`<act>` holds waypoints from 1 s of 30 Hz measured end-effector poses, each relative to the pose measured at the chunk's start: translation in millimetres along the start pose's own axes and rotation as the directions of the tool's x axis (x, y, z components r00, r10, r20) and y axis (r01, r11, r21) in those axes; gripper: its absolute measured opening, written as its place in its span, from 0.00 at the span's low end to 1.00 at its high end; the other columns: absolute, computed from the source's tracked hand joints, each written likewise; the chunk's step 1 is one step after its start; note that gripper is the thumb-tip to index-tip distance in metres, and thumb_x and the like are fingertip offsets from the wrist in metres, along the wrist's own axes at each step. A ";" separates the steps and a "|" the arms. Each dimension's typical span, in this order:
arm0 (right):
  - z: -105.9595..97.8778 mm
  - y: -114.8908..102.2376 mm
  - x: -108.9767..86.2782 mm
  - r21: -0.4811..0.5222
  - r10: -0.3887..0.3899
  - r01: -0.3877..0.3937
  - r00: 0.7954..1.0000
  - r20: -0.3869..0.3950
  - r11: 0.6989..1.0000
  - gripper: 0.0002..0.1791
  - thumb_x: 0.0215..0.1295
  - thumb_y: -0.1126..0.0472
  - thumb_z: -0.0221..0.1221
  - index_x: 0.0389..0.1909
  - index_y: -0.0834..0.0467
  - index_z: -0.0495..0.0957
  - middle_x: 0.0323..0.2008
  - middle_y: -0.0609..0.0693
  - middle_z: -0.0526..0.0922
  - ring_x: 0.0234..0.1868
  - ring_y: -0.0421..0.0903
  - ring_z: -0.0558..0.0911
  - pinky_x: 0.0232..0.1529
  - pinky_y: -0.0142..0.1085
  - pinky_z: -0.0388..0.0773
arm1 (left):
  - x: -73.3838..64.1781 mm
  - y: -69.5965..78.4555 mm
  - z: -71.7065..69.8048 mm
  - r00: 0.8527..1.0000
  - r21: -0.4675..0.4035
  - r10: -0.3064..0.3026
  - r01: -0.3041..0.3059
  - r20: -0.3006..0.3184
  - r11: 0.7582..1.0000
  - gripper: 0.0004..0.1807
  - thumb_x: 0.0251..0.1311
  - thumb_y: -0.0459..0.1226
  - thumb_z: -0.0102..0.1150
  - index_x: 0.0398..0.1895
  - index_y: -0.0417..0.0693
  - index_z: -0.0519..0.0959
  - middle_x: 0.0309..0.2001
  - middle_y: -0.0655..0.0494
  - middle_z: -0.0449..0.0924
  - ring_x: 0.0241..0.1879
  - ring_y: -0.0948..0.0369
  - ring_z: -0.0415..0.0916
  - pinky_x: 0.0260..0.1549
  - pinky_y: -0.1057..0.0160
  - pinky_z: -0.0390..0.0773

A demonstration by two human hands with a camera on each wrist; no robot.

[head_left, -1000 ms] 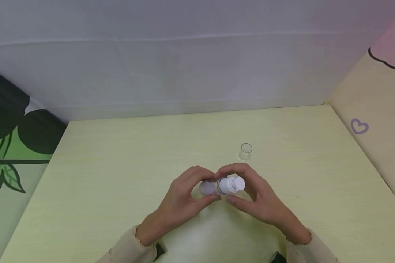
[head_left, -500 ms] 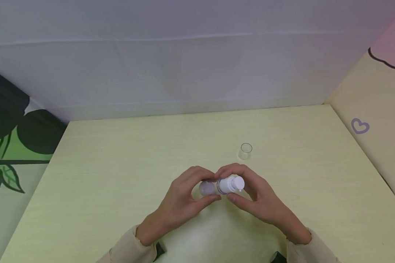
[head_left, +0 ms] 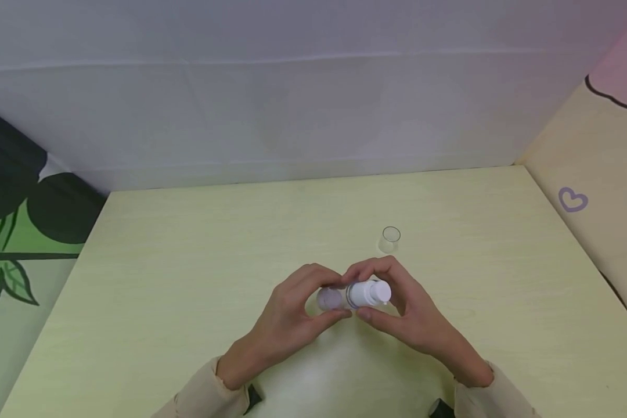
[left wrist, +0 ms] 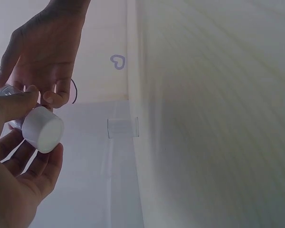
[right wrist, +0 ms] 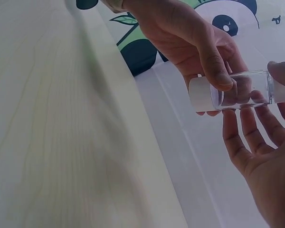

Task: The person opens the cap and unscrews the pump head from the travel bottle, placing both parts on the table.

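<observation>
A small pump bottle lies tilted between both hands above the table, its white pump top (head_left: pixel 367 294) pointing right. My left hand (head_left: pixel 291 316) grips the bottle by its lower part, thumb on the near side and fingers on the far side. In the right wrist view the clear body (right wrist: pixel 262 79) and white base (right wrist: pixel 200 94) show; the left wrist view shows the base end-on. My right hand (head_left: pixel 409 309) pinches the pump top near its collar between thumb and fingers. Just beyond the right hand, a clear cylindrical cap (head_left: pixel 390 239) stands on the table.
The pale wooden table (head_left: pixel 198 249) runs back to a grey-white cloth wall (head_left: pixel 303 116). On the right is a cream panel (head_left: pixel 601 157) with a purple heart, and a patterned green and black panel (head_left: pixel 52 215) closes the left side.
My right fingers and thumb have shifted slightly round the pump top, and the pump top sits a touch further right. The left hand and the clear cap look unmoved.
</observation>
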State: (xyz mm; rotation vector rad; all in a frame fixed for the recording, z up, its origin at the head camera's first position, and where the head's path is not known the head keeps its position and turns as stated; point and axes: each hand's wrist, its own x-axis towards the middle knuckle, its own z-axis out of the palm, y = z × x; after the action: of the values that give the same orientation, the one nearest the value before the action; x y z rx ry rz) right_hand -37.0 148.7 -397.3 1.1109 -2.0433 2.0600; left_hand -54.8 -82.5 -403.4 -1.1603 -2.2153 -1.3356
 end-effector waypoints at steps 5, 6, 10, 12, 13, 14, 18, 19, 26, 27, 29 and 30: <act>-0.1 -0.3 0.4 -0.022 -0.043 0.043 0.999 0.028 0.999 0.24 0.62 0.83 0.57 0.58 0.65 0.70 0.59 0.56 0.79 0.58 0.49 0.80 0.59 0.35 0.78 | 0.5 0.1 -0.7 1.000 0.002 -0.003 0.003 -0.001 1.000 0.25 0.50 0.32 0.82 0.51 0.47 0.81 0.47 0.56 0.85 0.47 0.62 0.81 0.46 0.64 0.84; -0.2 -0.4 0.5 -0.030 -0.051 0.052 0.998 0.033 0.998 0.25 0.62 0.83 0.56 0.59 0.65 0.70 0.59 0.56 0.78 0.58 0.49 0.79 0.59 0.35 0.78 | 0.5 0.1 -0.9 1.000 0.002 -0.005 0.005 0.000 1.000 0.25 0.50 0.32 0.82 0.51 0.47 0.81 0.47 0.57 0.85 0.47 0.62 0.81 0.46 0.64 0.84; -0.8 -1.5 0.5 -0.056 -0.053 0.055 0.998 0.038 0.997 0.29 0.61 0.84 0.56 0.63 0.65 0.70 0.60 0.56 0.78 0.59 0.48 0.79 0.60 0.35 0.77 | 0.6 0.6 -1.4 1.000 -0.006 -0.013 0.013 0.004 1.000 0.25 0.51 0.32 0.81 0.51 0.48 0.81 0.47 0.57 0.85 0.47 0.62 0.81 0.47 0.65 0.84; -0.9 -2.2 0.0 -0.060 -0.036 0.038 0.999 0.033 0.997 0.30 0.61 0.84 0.56 0.64 0.66 0.68 0.60 0.56 0.78 0.59 0.47 0.79 0.59 0.35 0.79 | 0.5 0.8 -1.4 1.000 -0.008 -0.015 0.015 0.005 1.000 0.25 0.51 0.32 0.81 0.52 0.48 0.81 0.47 0.57 0.85 0.47 0.62 0.81 0.46 0.64 0.84; -0.9 -2.5 -0.3 -0.060 -0.023 0.025 0.999 0.026 0.998 0.30 0.61 0.84 0.57 0.64 0.66 0.68 0.60 0.56 0.78 0.59 0.47 0.80 0.58 0.35 0.79 | 0.5 0.9 -1.4 1.000 -0.010 -0.016 0.016 0.007 1.000 0.25 0.51 0.32 0.81 0.52 0.48 0.81 0.47 0.57 0.85 0.47 0.62 0.81 0.46 0.64 0.84; -0.8 -2.9 -0.6 -0.057 -0.008 0.009 1.000 0.018 0.998 0.30 0.61 0.83 0.58 0.64 0.66 0.67 0.60 0.56 0.78 0.59 0.47 0.80 0.57 0.35 0.80 | 0.4 0.9 -1.4 1.000 -0.010 -0.016 0.016 0.007 1.000 0.25 0.51 0.32 0.81 0.52 0.48 0.81 0.47 0.57 0.85 0.47 0.62 0.81 0.46 0.64 0.84; 0.2 -2.9 -1.2 -0.037 0.048 -0.049 0.999 -0.019 0.998 0.25 0.62 0.81 0.62 0.57 0.65 0.66 0.59 0.55 0.80 0.58 0.47 0.82 0.54 0.35 0.82 | 0.3 0.8 -0.9 1.000 -0.008 -0.014 0.014 0.011 1.000 0.25 0.51 0.32 0.81 0.52 0.47 0.81 0.48 0.57 0.85 0.47 0.62 0.81 0.46 0.64 0.84; 0.4 -2.9 -1.3 -0.035 0.057 -0.058 0.998 -0.027 0.998 0.25 0.62 0.81 0.63 0.55 0.65 0.66 0.58 0.55 0.81 0.58 0.47 0.82 0.54 0.35 0.81 | 0.3 0.7 -0.8 1.000 -0.007 -0.013 0.013 0.012 1.000 0.25 0.51 0.32 0.81 0.52 0.47 0.81 0.48 0.56 0.85 0.47 0.62 0.81 0.46 0.64 0.84; 0.4 -1.3 0.2 -0.037 -0.020 0.020 1.000 -0.005 0.999 0.24 0.61 0.84 0.60 0.55 0.66 0.68 0.58 0.56 0.80 0.57 0.49 0.82 0.58 0.35 0.79 | 0.0 0.5 -0.7 1.000 -0.003 -0.013 0.013 0.006 1.000 0.25 0.51 0.32 0.81 0.52 0.47 0.82 0.48 0.57 0.85 0.47 0.62 0.81 0.46 0.64 0.84; 0.3 -1.2 0.5 -0.035 -0.035 0.035 0.999 0.002 0.999 0.24 0.60 0.84 0.59 0.56 0.66 0.68 0.58 0.56 0.80 0.58 0.49 0.81 0.59 0.36 0.78 | 0.0 0.6 -0.7 1.000 -0.003 -0.014 0.014 0.005 1.000 0.25 0.51 0.32 0.81 0.52 0.47 0.82 0.48 0.57 0.85 0.47 0.62 0.81 0.46 0.64 0.84; -0.1 -0.7 1.0 -0.033 -0.061 0.062 0.998 0.015 0.998 0.25 0.60 0.85 0.57 0.58 0.67 0.69 0.58 0.57 0.79 0.58 0.49 0.81 0.60 0.36 0.77 | 0.0 0.6 -0.7 1.000 -0.005 -0.014 0.014 0.003 1.000 0.25 0.51 0.32 0.81 0.52 0.47 0.82 0.48 0.57 0.85 0.47 0.62 0.81 0.47 0.64 0.84; -0.3 -0.6 1.1 -0.036 -0.070 0.070 0.997 0.019 0.997 0.26 0.61 0.85 0.57 0.59 0.67 0.69 0.59 0.57 0.79 0.58 0.49 0.80 0.61 0.36 0.77 | 0.1 0.7 -0.8 1.000 -0.006 -0.015 0.015 0.002 1.000 0.25 0.51 0.32 0.81 0.52 0.47 0.82 0.48 0.57 0.85 0.47 0.62 0.81 0.47 0.65 0.84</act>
State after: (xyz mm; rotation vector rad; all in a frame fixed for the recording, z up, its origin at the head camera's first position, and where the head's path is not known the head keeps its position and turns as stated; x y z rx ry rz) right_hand -37.7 148.5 -396.2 1.1814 -2.0105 1.9799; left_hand -54.4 -83.0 -402.6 -1.1501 -2.2269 -1.3478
